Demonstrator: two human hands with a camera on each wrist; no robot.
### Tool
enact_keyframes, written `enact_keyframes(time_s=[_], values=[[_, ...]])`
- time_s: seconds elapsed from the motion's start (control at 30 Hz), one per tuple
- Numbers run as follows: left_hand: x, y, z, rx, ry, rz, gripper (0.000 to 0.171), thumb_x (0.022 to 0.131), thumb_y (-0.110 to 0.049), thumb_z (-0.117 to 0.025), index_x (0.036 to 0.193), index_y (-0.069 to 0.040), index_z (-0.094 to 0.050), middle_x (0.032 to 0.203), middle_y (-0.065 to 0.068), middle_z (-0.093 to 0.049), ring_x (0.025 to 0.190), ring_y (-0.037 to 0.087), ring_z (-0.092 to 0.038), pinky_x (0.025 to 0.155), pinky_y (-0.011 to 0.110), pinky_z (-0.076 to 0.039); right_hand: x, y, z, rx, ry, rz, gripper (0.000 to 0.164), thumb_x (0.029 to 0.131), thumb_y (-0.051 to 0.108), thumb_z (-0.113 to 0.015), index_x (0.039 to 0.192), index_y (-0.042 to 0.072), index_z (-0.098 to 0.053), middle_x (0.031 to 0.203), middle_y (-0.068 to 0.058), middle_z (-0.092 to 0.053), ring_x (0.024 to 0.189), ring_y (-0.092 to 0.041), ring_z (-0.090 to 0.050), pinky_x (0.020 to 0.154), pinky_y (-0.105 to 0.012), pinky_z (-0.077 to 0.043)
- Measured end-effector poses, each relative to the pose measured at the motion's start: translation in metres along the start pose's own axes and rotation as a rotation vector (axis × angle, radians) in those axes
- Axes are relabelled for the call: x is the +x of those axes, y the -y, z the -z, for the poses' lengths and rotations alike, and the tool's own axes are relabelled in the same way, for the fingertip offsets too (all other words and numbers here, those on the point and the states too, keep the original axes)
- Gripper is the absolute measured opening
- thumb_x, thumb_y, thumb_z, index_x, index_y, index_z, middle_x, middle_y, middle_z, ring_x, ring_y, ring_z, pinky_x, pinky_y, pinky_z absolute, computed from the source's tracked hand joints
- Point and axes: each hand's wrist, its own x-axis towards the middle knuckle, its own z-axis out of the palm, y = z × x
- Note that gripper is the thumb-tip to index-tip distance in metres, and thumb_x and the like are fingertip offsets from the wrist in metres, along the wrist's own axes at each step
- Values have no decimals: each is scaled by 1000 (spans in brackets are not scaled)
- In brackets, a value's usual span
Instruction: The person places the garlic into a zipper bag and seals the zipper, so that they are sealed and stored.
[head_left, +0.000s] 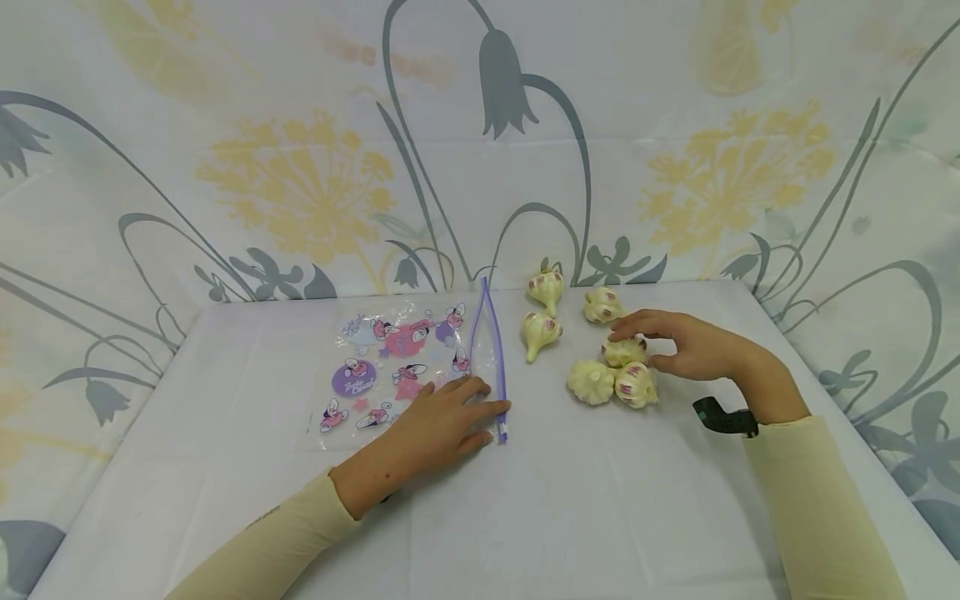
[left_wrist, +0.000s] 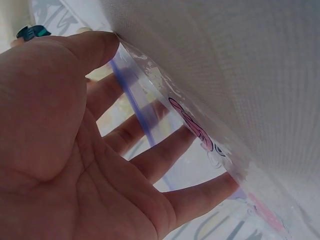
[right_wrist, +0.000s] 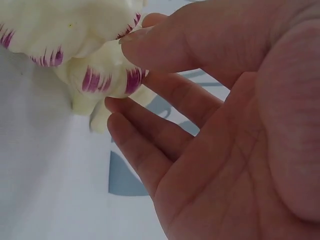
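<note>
A clear zip bag (head_left: 408, 387) with pink and purple cartoon prints lies flat on the left, its purple zip edge (head_left: 501, 383) parted into a narrow loop. My left hand (head_left: 442, 417) rests on the bag near that edge with fingers spread; in the left wrist view, the fingers (left_wrist: 160, 155) reach across the purple strip onto the plastic. Over on the right, my right hand (head_left: 686, 342) is at a garlic bulb (head_left: 622, 352), thumb and fingertips right at its sides. Close by are two more bulbs, a garlic bulb (head_left: 591, 382) and a purple-streaked one (head_left: 636, 385).
Further back lie three more garlic bulbs: one (head_left: 546, 287) near the rear edge, another (head_left: 540, 332) in front of it, and a third (head_left: 602, 305) to the right. A white cloth (head_left: 570, 508) covers the table. Behind hangs a flower-patterned cloth (head_left: 480, 183).
</note>
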Motion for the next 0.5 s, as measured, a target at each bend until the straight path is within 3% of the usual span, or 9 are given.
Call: enact_keyframes(time_s=[0.27, 0.5], values=[[-1, 0, 0, -1, -9, -7, 47, 105, -40, -67, 152, -32, -60, 149, 4, -56, 139, 30, -55, 107, 67, -47, 0, -1, -2, -33, -18, -41, 48, 92, -11, -68, 134, 11, -69, 137, -4, -68, 129, -26, -61, 101, -28, -48], [-1, 0, 0, -2, -13, -13, 48, 105, -40, -67, 152, -32, -60, 148, 4, -56, 139, 30, -55, 107, 66, -47, -1, -2, -3, -17, 3, -130, 47, 92, -11, -69, 134, 9, -69, 137, -4, -68, 121, -27, -62, 95, -44, -52]])
